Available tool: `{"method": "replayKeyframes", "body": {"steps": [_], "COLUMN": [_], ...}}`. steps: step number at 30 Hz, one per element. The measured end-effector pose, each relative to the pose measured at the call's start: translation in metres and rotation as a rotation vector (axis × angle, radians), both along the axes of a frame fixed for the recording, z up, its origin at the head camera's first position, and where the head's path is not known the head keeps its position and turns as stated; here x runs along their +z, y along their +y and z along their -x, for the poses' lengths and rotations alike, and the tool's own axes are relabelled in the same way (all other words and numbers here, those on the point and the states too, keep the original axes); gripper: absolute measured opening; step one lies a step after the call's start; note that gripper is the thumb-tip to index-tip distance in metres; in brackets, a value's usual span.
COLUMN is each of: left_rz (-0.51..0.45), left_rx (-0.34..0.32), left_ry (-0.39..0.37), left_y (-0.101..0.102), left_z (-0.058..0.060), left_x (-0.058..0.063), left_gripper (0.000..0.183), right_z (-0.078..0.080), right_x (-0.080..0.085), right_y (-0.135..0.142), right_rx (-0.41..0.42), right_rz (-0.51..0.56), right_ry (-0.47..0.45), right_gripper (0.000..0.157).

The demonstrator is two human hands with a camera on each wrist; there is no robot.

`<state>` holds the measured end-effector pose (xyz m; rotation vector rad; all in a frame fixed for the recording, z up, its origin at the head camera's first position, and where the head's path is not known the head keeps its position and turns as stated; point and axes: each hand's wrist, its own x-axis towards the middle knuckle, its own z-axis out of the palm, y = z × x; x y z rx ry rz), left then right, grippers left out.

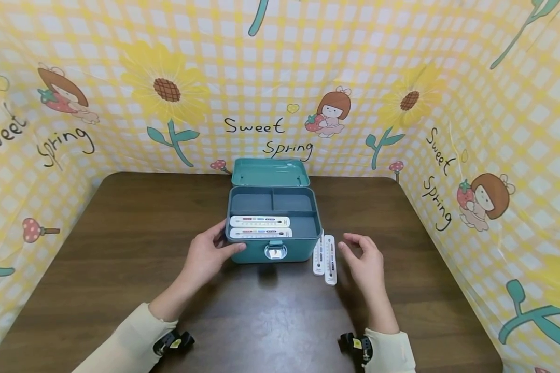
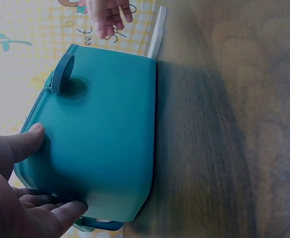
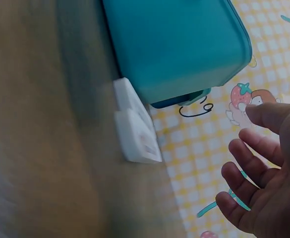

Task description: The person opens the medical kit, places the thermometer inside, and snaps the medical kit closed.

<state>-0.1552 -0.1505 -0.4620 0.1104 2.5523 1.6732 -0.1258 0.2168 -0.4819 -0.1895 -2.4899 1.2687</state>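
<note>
A teal storage box (image 1: 254, 252) stands upright on the table with its lid (image 1: 270, 173) tipped back. My left hand (image 1: 211, 252) grips its front left corner; in the left wrist view the thumb (image 2: 26, 144) lies on the front face and the fingers round the side. Two white thermometers (image 1: 260, 221) lie side by side in the front compartment. Two more white thermometers (image 1: 330, 259) rest on the table against the box's right side, one partly hidden by it. Just right of these, my right hand (image 1: 365, 261) hovers with loosely bent fingers, holding nothing.
The box's tray has two rear compartments (image 1: 251, 202) behind the long front one. A silver latch (image 1: 276, 252) sits on the front. Brown wooden table (image 1: 158, 217) surrounds the box, and a yellow checked cloth (image 1: 242, 67) hangs behind and at both sides.
</note>
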Motion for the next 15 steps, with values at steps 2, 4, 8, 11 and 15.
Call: {"method": "replayKeyframes", "body": {"steps": [2, 4, 8, 11, 15], "left_rz": [0.000, -0.001, -0.005, -0.002, 0.005], "left_rx": [0.000, 0.002, 0.003, -0.003, -0.008], "left_ry": [-0.001, -0.001, 0.003, 0.005, 0.000], "left_y": [0.000, 0.000, -0.002, -0.002, -0.001], "left_z": [0.000, 0.000, 0.000, 0.001, 0.002], "left_x": [0.000, -0.001, -0.002, -0.002, -0.002], "left_gripper": [0.090, 0.090, 0.090, 0.091, 0.091], "right_z": [-0.003, -0.005, -0.008, -0.008, -0.009], "right_x": [-0.004, -0.008, -0.016, -0.022, -0.029], "right_y": [-0.002, -0.003, -0.005, -0.005, -0.002], "right_rx": [-0.019, -0.030, -0.023, 0.000, 0.024], "right_rz": [0.030, 0.052, 0.075, 0.078, 0.022], "right_ry": [-0.015, -0.033, -0.062, -0.074, -0.111], "right_gripper": [0.029, 0.030, 0.032, 0.034, 0.040]}}
